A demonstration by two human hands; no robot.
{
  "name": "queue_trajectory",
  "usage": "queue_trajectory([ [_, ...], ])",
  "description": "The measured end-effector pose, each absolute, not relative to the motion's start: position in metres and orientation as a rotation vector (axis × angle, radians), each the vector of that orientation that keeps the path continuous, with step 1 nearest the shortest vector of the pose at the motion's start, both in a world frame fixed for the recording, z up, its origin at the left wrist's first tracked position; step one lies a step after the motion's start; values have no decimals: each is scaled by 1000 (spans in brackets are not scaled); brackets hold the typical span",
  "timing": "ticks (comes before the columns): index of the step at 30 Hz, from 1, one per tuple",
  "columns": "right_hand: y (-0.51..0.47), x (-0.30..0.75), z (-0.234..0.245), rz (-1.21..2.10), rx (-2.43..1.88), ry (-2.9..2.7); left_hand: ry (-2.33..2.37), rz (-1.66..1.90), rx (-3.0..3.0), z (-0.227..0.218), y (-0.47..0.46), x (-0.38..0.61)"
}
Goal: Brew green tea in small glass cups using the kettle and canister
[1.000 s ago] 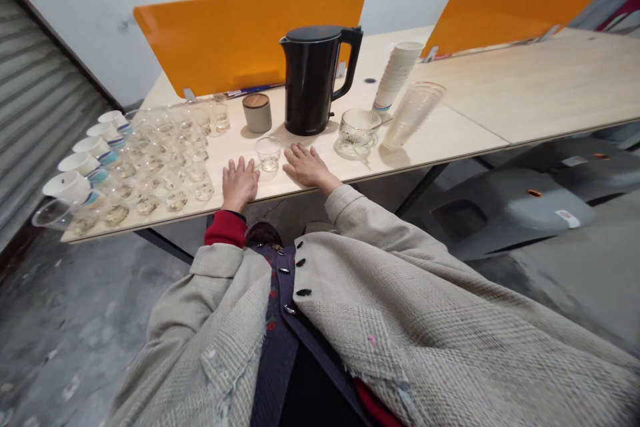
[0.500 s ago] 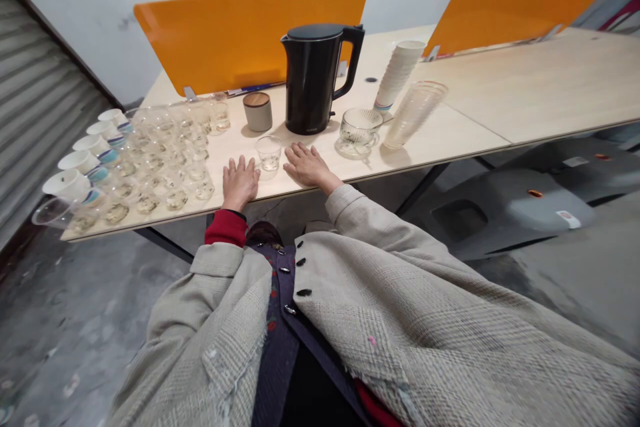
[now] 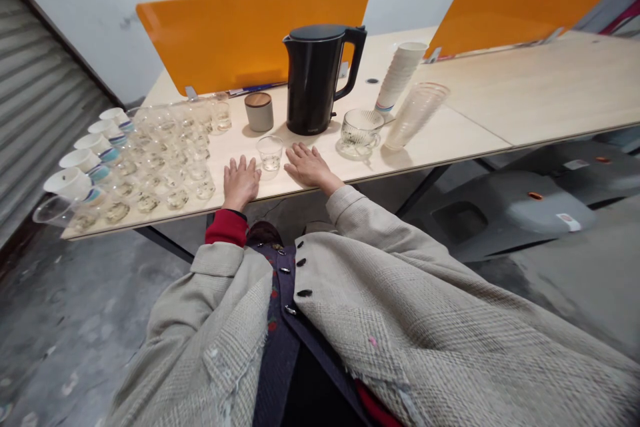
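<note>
My left hand point(image 3: 241, 181) lies flat near the front edge of the wooden table point(image 3: 480, 127), fingers spread and nothing in it. To its right, my right hand point(image 3: 311, 167) also rests palm down with the fingers stretched out. Between the two stands a small clear plastic cup point(image 3: 271, 153) with a little clear liquid at the bottom. Behind my hands are a black electric kettle point(image 3: 311, 83) and a grey canister point(image 3: 259, 113) with a wooden lid. A ribbed glass cup point(image 3: 360, 130) with a handle sits right of my right hand, holding pale liquid and dark bits.
Rows of clear cups point(image 3: 176, 197) with pale liquid and dark bits fill the table's left end, beside several white paper cups point(image 3: 80, 160). Leaning stacks of paper cups point(image 3: 400, 77) and plastic cups point(image 3: 416, 117) stand at right. Orange dividers point(image 3: 250, 33) rise behind; grey stools point(image 3: 505, 213) are below.
</note>
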State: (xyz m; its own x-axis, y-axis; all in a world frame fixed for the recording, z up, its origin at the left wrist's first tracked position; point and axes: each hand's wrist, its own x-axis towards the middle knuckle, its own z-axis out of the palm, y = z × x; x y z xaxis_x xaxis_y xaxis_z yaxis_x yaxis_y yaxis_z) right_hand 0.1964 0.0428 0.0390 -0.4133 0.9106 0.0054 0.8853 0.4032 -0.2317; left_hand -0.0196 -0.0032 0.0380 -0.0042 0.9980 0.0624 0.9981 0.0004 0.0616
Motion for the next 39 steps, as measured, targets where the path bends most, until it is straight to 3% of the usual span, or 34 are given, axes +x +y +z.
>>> queue_trajectory([
  [39, 40, 196, 41, 296, -1637, -2522, -2217, -162, -2226, 35, -2, -21],
])
